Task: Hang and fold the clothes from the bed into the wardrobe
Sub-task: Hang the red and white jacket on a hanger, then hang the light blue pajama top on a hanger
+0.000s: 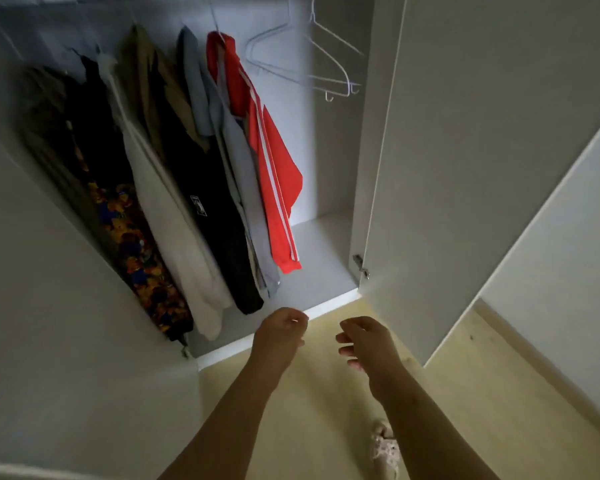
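Observation:
I face the open white wardrobe [329, 251]. Several garments hang on its rail: a red jacket with white stripes [267, 161] at the right end, then a grey top [243, 188], a black top [208, 209], a white one [174, 244] and a dark flowered one [132, 237] to the left. Empty white wire hangers [312, 64] hang right of the red jacket. My left hand [281, 334] and my right hand [364, 344] hover low in front of the wardrobe floor, fingers loosely curled, holding nothing. The bed is out of view.
The left door [49, 306] and the right door [465, 168] of the wardrobe stand open on either side of me. Pale wooden floor [326, 410] lies below, with a slippered foot [385, 448] near the bottom edge. A white wall [568, 254] rises at right.

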### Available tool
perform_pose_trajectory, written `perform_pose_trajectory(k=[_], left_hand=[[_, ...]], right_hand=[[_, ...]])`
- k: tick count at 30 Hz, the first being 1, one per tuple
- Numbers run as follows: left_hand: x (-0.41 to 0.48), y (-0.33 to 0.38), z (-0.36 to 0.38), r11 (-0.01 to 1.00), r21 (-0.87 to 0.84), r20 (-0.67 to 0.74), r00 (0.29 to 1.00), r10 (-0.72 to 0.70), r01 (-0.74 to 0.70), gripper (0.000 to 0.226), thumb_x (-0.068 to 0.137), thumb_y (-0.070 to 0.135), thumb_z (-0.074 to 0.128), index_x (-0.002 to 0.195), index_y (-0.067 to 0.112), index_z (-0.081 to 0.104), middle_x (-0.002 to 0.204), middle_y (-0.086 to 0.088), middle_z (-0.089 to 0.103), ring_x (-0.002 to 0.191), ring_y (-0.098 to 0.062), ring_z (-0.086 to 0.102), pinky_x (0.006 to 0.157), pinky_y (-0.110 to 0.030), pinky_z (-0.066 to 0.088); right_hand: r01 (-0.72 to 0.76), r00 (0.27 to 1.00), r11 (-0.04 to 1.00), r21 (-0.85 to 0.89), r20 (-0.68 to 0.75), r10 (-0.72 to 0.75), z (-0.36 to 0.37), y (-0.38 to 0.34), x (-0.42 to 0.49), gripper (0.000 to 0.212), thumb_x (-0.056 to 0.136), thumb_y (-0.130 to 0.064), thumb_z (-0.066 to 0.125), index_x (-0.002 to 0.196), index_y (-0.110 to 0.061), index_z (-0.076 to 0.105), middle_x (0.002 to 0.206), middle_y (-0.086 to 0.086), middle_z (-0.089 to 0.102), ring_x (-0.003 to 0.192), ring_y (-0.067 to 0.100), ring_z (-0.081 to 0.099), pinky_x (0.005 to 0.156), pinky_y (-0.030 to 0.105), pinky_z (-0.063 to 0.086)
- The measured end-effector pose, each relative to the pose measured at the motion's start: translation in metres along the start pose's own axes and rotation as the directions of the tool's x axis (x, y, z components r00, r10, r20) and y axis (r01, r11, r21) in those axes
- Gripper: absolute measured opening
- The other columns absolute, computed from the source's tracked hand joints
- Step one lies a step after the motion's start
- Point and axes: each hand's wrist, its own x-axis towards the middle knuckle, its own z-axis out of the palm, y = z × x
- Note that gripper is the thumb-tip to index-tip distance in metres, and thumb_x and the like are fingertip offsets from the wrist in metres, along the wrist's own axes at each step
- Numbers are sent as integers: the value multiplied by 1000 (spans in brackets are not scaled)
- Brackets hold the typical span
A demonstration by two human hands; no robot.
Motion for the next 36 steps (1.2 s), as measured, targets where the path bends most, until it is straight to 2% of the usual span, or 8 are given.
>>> perform_pose_trajectory(k=[7,10,12,15,18,22,28,36], left_hand=[[-92,-34,27,991,131,258,966,2,-37,13,89,21,52,81,26,61,85,7,62,64,-9,60,66,-23,46],[-109,-39,42,990,121,289,957,30,-67,12,90,23,52,83,26,61,88,5,62,67,-9,61,64,-22,46],[-179,-33,93,965,209,443,895,54,-161,13,90,24,51,82,27,61,85,7,62,66,-8,61,64,-22,45],[-188,-40,105,966,174,434,896,96,-189,14,90,25,51,80,28,61,84,8,62,64,-7,60,63,-22,45],[-243,-53,153,948,233,528,847,65,-218,16,89,22,52,77,27,61,81,6,63,61,-9,60,61,-22,44],[-332,-77,219,900,291,708,706,26,-325,15,89,20,54,77,26,59,75,2,62,59,-13,57,60,-24,43],[-447,-110,303,831,287,873,488,-21,-477,17,89,21,56,72,24,60,67,2,59,63,-18,54,65,-26,40],[-563,-141,392,722,249,966,218,-138,-645,17,89,17,53,74,23,59,73,4,57,53,-10,52,50,-20,37]], right_hand=[[-114,982,988,105,-142,128,-33,95,-97,11,92,-13,50,85,-12,59,71,4,60,54,15,51,50,20,35],[-131,973,986,100,-175,147,-49,113,-113,11,92,-13,50,86,-12,59,71,3,60,55,15,52,49,19,35],[-79,937,970,231,-315,151,-108,149,-180,11,92,-13,50,86,-12,58,71,3,60,55,15,52,49,19,36],[-110,926,967,232,-331,184,-118,160,-192,10,93,-13,49,87,-12,57,73,3,59,56,14,52,50,20,36],[-101,869,944,313,-435,238,-171,203,-259,10,93,-14,49,87,-13,57,73,2,60,56,14,51,51,20,36],[-43,711,877,478,-602,363,-232,281,-351,13,91,-11,49,83,-13,58,71,3,58,56,15,49,52,22,34],[52,536,796,602,-690,487,-285,362,-457,14,93,-14,48,83,-14,58,75,4,60,60,16,52,53,23,37],[200,322,646,737,-672,667,-321,439,-547,13,89,-7,47,83,-10,59,66,3,56,52,16,47,48,21,30]])
